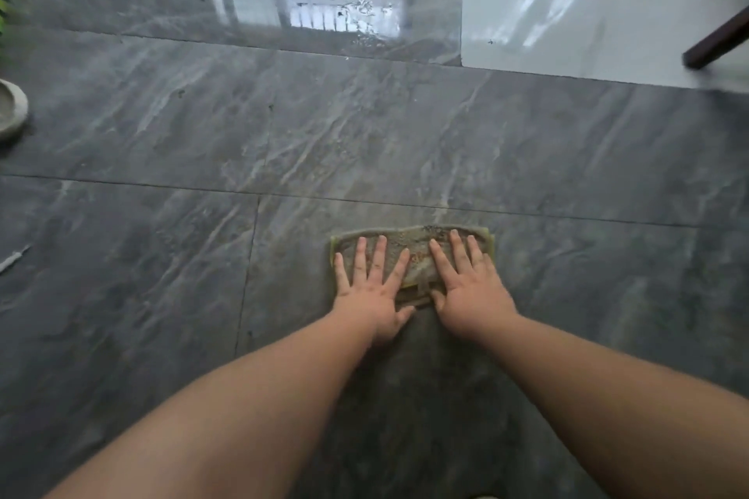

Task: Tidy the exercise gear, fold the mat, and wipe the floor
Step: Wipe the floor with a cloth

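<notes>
Where both hands [421,288] press flat, the cloth [413,251] lies beneath.

Open grey floor [364,142] ahead of my hands; pot base [10,109] mid-left edge, dark furniture leg [717,38] upper right block sideways reach.
</notes>
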